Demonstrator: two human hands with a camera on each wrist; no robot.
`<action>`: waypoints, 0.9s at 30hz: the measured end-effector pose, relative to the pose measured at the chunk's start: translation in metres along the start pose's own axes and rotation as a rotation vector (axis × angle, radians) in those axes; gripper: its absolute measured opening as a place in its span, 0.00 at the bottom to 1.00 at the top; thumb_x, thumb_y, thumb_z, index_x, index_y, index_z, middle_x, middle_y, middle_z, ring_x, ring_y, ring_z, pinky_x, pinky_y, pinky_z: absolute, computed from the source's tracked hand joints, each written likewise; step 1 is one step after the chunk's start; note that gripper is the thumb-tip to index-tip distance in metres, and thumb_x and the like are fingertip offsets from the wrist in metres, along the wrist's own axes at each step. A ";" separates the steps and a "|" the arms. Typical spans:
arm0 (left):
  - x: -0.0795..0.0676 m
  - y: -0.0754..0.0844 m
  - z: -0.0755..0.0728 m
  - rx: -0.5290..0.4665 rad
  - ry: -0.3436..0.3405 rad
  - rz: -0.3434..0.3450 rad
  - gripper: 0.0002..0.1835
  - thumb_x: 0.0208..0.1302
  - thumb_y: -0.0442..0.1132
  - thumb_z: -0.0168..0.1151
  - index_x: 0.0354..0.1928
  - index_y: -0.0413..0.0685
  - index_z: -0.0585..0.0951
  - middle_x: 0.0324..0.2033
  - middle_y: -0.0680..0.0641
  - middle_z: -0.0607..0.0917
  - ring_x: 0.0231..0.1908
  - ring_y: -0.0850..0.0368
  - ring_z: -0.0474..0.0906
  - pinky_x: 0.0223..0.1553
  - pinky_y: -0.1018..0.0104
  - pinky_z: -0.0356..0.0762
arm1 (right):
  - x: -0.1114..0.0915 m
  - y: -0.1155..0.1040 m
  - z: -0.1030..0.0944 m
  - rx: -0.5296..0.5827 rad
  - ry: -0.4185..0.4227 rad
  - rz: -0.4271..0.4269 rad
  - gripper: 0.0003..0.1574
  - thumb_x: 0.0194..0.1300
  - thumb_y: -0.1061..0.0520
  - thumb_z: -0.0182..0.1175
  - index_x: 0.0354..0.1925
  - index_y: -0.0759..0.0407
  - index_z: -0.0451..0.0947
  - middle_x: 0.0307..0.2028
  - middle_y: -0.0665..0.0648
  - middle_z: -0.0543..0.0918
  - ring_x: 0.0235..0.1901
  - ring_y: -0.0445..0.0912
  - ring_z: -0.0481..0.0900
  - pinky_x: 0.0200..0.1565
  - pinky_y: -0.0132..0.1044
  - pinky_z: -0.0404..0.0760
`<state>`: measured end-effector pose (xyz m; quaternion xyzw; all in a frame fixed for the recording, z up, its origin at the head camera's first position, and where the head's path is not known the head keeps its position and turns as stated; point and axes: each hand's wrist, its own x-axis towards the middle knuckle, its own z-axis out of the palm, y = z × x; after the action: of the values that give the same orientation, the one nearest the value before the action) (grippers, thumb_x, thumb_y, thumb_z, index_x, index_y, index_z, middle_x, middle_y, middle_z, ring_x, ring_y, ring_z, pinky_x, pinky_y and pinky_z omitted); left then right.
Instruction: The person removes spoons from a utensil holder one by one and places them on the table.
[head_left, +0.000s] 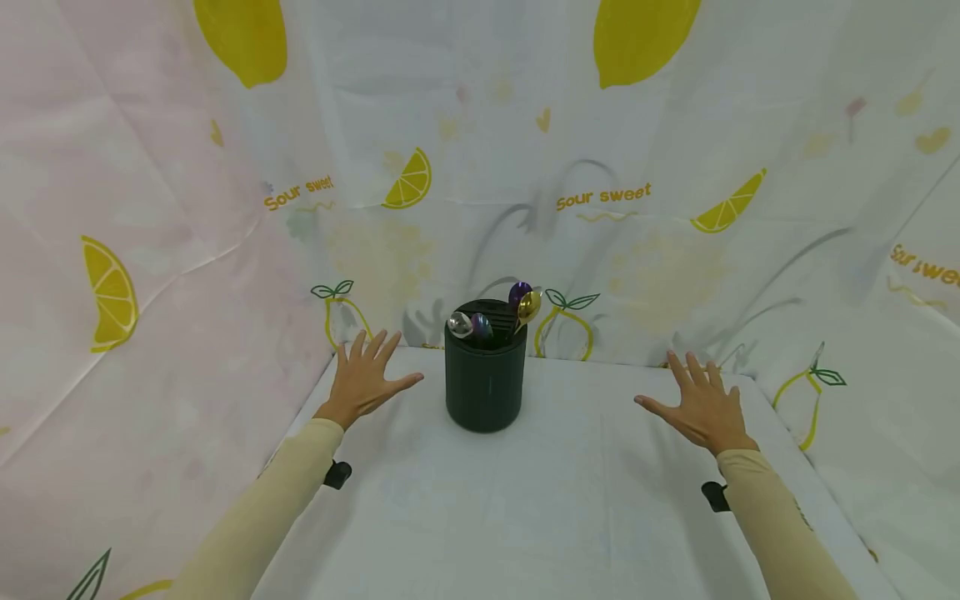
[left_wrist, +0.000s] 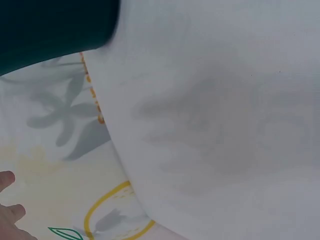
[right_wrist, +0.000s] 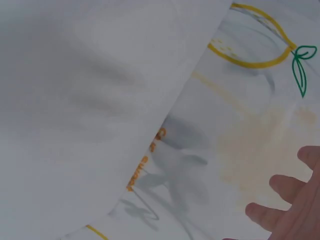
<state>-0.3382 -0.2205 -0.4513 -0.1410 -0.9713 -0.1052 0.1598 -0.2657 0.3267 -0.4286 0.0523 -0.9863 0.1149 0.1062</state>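
Observation:
A dark green cylindrical utensil holder (head_left: 486,387) stands upright at the back middle of the white table. Several spoons lean in its top: a silver spoon (head_left: 460,325), a gold spoon (head_left: 529,307), a purple one (head_left: 519,292) and a bluish one (head_left: 481,326). To the left of the holder, my left hand (head_left: 363,382) is spread above the table, touching nothing. On the other side, my right hand (head_left: 703,407) is likewise spread, farther from the holder. In the left wrist view, the holder's dark side (left_wrist: 55,30) fills the top left corner. Only fingertips show in both wrist views.
The white table (head_left: 480,517) runs back to a hanging cloth (head_left: 480,125) printed with lemons and "Sour sweet", which also encloses both sides. Black wrist cameras (head_left: 339,475) sit under both sleeves. Shadows of the hands fall on table and cloth.

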 end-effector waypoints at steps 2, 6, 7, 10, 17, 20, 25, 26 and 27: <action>0.001 -0.001 0.000 -0.001 0.002 0.005 0.53 0.55 0.79 0.50 0.75 0.53 0.59 0.72 0.40 0.60 0.71 0.31 0.47 0.64 0.25 0.34 | 0.001 -0.001 -0.001 -0.003 0.008 -0.008 0.66 0.58 0.20 0.52 0.78 0.54 0.43 0.72 0.74 0.51 0.69 0.74 0.44 0.54 0.82 0.44; 0.002 0.001 -0.004 -0.103 0.002 0.026 0.48 0.62 0.75 0.48 0.73 0.48 0.62 0.70 0.40 0.64 0.67 0.37 0.60 0.65 0.32 0.51 | 0.006 -0.007 -0.005 0.056 0.084 -0.065 0.57 0.65 0.28 0.54 0.75 0.63 0.52 0.69 0.74 0.58 0.66 0.72 0.55 0.56 0.76 0.56; 0.003 0.003 -0.006 -0.154 0.002 0.024 0.46 0.63 0.73 0.47 0.73 0.47 0.62 0.68 0.41 0.65 0.65 0.39 0.64 0.63 0.34 0.57 | 0.008 -0.010 -0.006 0.089 0.112 -0.083 0.53 0.67 0.31 0.54 0.73 0.65 0.55 0.67 0.74 0.61 0.65 0.71 0.58 0.56 0.73 0.60; 0.007 0.010 -0.014 -0.319 0.020 0.015 0.42 0.67 0.69 0.48 0.71 0.46 0.64 0.66 0.43 0.68 0.59 0.44 0.72 0.57 0.41 0.70 | 0.018 -0.026 -0.013 0.242 0.187 -0.122 0.42 0.71 0.40 0.56 0.68 0.67 0.63 0.62 0.71 0.69 0.60 0.66 0.68 0.54 0.65 0.70; 0.020 0.032 -0.017 -0.545 0.061 -0.002 0.42 0.65 0.66 0.56 0.72 0.48 0.63 0.65 0.44 0.68 0.60 0.48 0.70 0.59 0.50 0.72 | 0.041 -0.076 -0.022 0.591 0.293 -0.214 0.24 0.70 0.52 0.61 0.59 0.63 0.75 0.52 0.61 0.81 0.50 0.54 0.80 0.46 0.38 0.83; 0.021 0.041 -0.013 -0.594 0.048 0.004 0.45 0.61 0.65 0.62 0.73 0.49 0.61 0.66 0.44 0.68 0.62 0.49 0.68 0.59 0.50 0.72 | 0.049 -0.093 -0.022 0.665 0.272 -0.201 0.24 0.69 0.48 0.61 0.59 0.58 0.77 0.51 0.57 0.83 0.50 0.49 0.81 0.47 0.36 0.82; 0.020 0.050 -0.001 -0.608 0.014 0.021 0.51 0.54 0.66 0.67 0.74 0.52 0.59 0.69 0.46 0.66 0.65 0.49 0.66 0.58 0.51 0.74 | 0.060 -0.118 -0.017 0.811 0.194 -0.182 0.25 0.68 0.45 0.62 0.57 0.58 0.78 0.49 0.56 0.84 0.47 0.51 0.83 0.49 0.44 0.81; 0.020 0.051 0.002 -0.605 0.012 0.020 0.52 0.53 0.67 0.67 0.74 0.52 0.59 0.69 0.46 0.65 0.65 0.49 0.66 0.57 0.51 0.75 | 0.062 -0.123 -0.016 0.847 0.179 -0.179 0.25 0.68 0.46 0.62 0.57 0.59 0.78 0.49 0.57 0.84 0.47 0.52 0.83 0.49 0.43 0.82; 0.020 0.052 0.004 -0.602 0.011 0.020 0.52 0.52 0.67 0.67 0.74 0.52 0.59 0.69 0.46 0.65 0.65 0.49 0.66 0.56 0.52 0.76 | 0.064 -0.127 -0.015 0.880 0.167 -0.175 0.25 0.68 0.48 0.63 0.57 0.60 0.78 0.49 0.58 0.84 0.47 0.53 0.83 0.49 0.41 0.82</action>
<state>-0.3415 -0.1660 -0.4399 -0.1909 -0.8941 -0.3878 0.1171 -0.3089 0.2026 -0.3724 0.1664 -0.8236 0.5175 0.1621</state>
